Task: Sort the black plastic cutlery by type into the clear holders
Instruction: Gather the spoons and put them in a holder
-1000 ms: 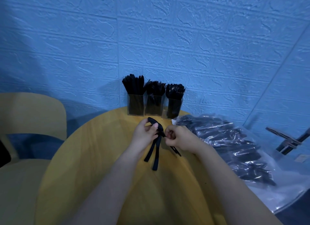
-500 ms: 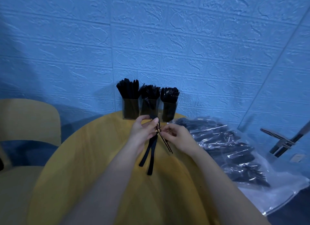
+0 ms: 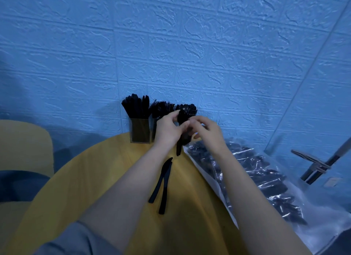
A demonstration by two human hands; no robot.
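Nearest on the counter (image 3: 114,178), two knives (image 3: 161,182) are left lying loose. Beyond, a black piece (image 3: 179,140), type unclear, is pinched by the left hand (image 3: 167,130) and steadied by the right hand (image 3: 206,131), whose grip cannot be judged, before the spoon holder (image 3: 187,112); insertion among matching pieces is probably called for.

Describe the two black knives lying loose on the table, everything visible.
The two black knives look like matte plastic, slim, one piece each. They lie flat on the yellow round table, blades pointing toward the holders and overlapping near the tips, handles splayed toward the person. They lie between the forearms, and neither hand touches them.
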